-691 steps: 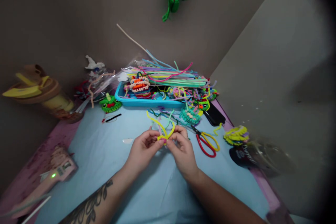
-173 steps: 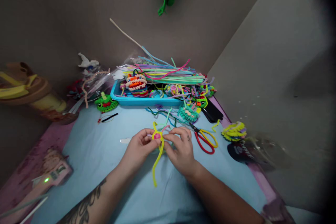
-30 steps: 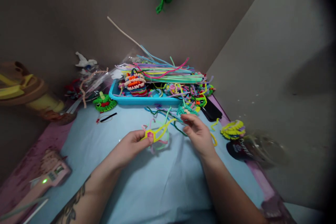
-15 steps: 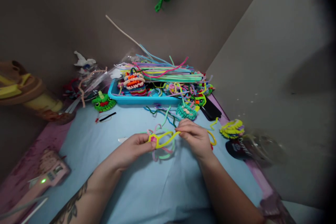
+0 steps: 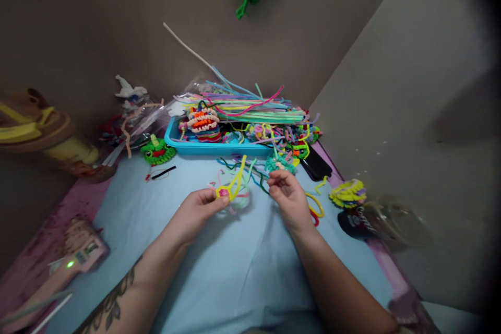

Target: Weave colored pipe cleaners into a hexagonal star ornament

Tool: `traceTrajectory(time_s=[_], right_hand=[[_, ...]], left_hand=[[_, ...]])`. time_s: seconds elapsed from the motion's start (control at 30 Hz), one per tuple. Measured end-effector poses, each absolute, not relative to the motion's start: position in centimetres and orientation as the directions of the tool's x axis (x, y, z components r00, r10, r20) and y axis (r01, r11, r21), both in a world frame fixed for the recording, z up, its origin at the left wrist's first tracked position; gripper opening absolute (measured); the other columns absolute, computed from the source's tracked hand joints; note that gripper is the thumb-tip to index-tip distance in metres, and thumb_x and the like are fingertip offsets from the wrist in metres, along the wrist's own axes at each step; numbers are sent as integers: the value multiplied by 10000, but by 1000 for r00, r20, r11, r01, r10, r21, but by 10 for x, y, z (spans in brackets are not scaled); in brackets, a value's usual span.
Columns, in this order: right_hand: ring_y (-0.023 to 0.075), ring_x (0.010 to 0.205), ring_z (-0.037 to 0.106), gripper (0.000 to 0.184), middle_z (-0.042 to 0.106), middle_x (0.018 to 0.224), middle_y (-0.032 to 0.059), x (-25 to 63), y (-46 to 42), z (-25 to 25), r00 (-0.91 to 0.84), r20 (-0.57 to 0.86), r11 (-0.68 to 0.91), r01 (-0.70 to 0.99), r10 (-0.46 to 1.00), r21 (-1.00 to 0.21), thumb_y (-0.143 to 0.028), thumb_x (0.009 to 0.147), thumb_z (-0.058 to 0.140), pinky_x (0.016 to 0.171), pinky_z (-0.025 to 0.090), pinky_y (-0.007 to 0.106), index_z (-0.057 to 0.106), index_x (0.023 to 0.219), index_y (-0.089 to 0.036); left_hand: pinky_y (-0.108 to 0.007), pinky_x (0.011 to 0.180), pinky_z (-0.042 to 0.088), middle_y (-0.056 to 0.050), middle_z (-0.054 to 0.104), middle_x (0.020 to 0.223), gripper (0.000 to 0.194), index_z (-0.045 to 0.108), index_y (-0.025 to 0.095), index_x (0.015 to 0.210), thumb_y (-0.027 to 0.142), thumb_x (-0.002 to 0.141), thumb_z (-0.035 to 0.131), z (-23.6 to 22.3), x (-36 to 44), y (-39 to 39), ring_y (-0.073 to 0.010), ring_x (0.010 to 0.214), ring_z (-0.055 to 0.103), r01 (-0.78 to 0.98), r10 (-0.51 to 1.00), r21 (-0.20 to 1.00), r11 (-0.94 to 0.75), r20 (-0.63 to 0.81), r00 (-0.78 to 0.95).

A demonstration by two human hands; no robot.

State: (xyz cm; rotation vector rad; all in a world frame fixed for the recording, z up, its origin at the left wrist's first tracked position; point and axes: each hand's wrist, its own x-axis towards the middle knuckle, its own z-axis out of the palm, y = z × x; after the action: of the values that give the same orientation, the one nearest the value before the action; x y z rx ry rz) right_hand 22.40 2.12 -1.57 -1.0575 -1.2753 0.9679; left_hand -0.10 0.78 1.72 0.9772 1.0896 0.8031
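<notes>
My left hand pinches a pipe-cleaner piece with a pink centre and a yellow outline. Yellow strands rise from its right side, while mint and pink loops spread around and behind it. To the right, my right hand is raised apart from the piece, its fingers loosely bent and nothing visible between them. Behind its fingertips sits a teal fuzzy figure. Yellow and red pipe cleaners lie just right of that hand.
A blue tray heaped with pipe cleaners stands at the back. Around it are a green figure, a black phone and a yellow fuzzy piece. A pink glue gun lies at left, a clear cup at right.
My right hand has let go of the yellow strand it was pulling. The strands now point upward, and my left hand has moved slightly up and left with the piece.
</notes>
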Motion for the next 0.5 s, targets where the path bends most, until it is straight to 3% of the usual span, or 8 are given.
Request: traceTrajectory(time_s=[0.2, 0.5], right_hand=[[216, 964, 546, 116, 554, 960, 43, 197, 6, -7, -67, 317, 323, 289, 946, -901, -266, 753, 692, 887, 417, 380, 690, 868, -252], [221, 1047, 513, 42, 501, 1019, 52, 182, -3, -4, -31, 300, 296, 293, 953, -909, -239, 770, 650, 939, 392, 372, 652, 738, -212]], left_hand=[[-267, 697, 412, -40, 707, 734, 342, 750, 135, 759, 464, 671, 721, 6, 7, 4, -167, 688, 569, 13, 930, 950, 312, -309, 202], [-270, 637, 395, -15, 641, 622, 338, 732, 114, 707, 444, 629, 737, 3, 14, 1, -151, 621, 528, 104, 936, 952, 286, -301, 181]])
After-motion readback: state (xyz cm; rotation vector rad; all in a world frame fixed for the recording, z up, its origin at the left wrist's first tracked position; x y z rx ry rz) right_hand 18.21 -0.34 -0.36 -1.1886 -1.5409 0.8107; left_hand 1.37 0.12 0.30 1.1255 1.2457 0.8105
